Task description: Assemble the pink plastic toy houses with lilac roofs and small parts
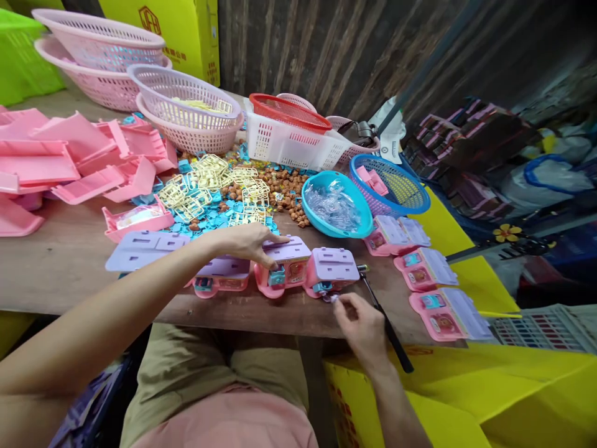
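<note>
My left hand (pixel 252 244) grips the back and side of a pink toy house (pixel 295 272) with a lilac roof and a turquoise part on its front. On its right stands a second pink toy house (pixel 333 264), its front toward me. Just before that one, my right hand (pixel 361 323) is closed in a pinch on a small pale purple piece (pixel 330 298), too small to make out well. Left of my left hand, partly behind my forearm, is another lilac-roofed toy house (pixel 224 274). A hammer (pixel 385 317) with a black handle lies beside my right hand.
Finished-looking toy houses (pixel 433 267) line the right edge. A turquoise basin (pixel 338 205) holds clear plastic parts. Behind lie cream frames (pixel 209 174), blue pieces and brown pieces (pixel 284 193). Pink shells (pixel 84 155) pile up left. Baskets (pixel 186 106) stand at the back.
</note>
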`<act>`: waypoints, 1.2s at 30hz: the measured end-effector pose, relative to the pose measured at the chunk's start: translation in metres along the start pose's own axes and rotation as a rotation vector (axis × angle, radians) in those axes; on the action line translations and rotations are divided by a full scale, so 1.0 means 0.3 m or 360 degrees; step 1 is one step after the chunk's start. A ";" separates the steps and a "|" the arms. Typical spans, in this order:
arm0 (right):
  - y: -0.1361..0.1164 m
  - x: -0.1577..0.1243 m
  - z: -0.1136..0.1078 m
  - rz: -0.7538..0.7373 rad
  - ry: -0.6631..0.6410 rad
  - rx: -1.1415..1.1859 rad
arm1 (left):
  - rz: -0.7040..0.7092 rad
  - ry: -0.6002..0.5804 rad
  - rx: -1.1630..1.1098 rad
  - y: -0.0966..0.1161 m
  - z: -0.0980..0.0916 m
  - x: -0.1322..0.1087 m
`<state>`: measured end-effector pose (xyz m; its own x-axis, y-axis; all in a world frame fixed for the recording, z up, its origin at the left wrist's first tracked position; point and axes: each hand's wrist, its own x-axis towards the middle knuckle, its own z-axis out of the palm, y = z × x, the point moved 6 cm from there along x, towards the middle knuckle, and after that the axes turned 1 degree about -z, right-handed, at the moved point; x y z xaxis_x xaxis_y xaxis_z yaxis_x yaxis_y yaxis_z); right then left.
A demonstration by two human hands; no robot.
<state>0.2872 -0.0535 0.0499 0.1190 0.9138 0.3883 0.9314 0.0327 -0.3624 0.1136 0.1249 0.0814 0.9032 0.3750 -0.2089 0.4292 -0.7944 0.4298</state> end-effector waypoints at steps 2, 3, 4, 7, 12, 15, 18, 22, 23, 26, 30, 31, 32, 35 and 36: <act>-0.135 0.027 0.044 -0.0014 0.0069 0.0186 | -0.0016 0.0017 -0.0041 -0.010 0.006 0.003; -0.198 0.043 0.065 -0.0048 0.0114 0.0234 | -0.0017 0.0022 -0.0053 -0.014 0.009 0.004; -0.247 0.059 0.084 -0.0055 0.0160 0.0260 | -0.0012 0.0028 -0.0058 -0.015 0.011 0.005; -0.322 0.105 0.122 -0.0042 0.0242 0.0264 | 0.0033 0.0055 -0.0063 -0.014 0.014 0.008; -0.317 0.127 0.125 -0.0039 0.0257 0.0217 | 0.0051 0.0082 -0.0140 -0.022 0.021 0.013; -0.323 0.120 0.121 -0.0111 0.0265 0.0155 | 0.0055 0.0096 -0.0164 -0.026 0.021 0.015; -0.349 0.114 0.118 -0.0222 0.0325 -0.0014 | 0.0074 0.0101 -0.0175 -0.020 0.019 0.016; -0.365 0.114 0.112 -0.0219 0.0389 -0.0212 | 0.0058 0.0138 -0.0178 -0.008 0.018 0.016; -0.357 0.117 0.113 -0.0153 0.0368 -0.0160 | 0.0056 0.0149 -0.0173 -0.005 0.019 0.015; -0.319 0.122 0.134 0.0113 0.0206 0.0177 | 0.0047 0.0167 -0.0129 0.004 0.024 0.010; -0.306 0.112 0.168 0.0232 0.0179 0.0251 | 0.0045 0.0172 -0.0053 0.016 0.023 0.006; -0.307 0.108 0.177 0.0225 0.0173 0.0225 | 0.0033 0.0177 -0.0018 0.021 0.023 0.006; -0.307 0.103 0.187 0.0213 0.0141 0.0217 | 0.0018 0.0181 0.0039 0.028 0.024 0.006; -0.276 0.075 0.194 0.0167 -0.0021 0.0264 | -0.0004 0.0187 0.0235 0.060 0.046 -0.001; -0.246 0.060 0.179 0.0176 -0.0031 0.0259 | 0.0000 0.0189 0.0267 0.071 0.059 -0.009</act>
<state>0.2022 -0.0178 0.0383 0.2095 0.9232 0.3223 0.8448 -0.0049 -0.5351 0.1201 0.0985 0.0754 0.9017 0.4207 -0.0998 0.4313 -0.8592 0.2751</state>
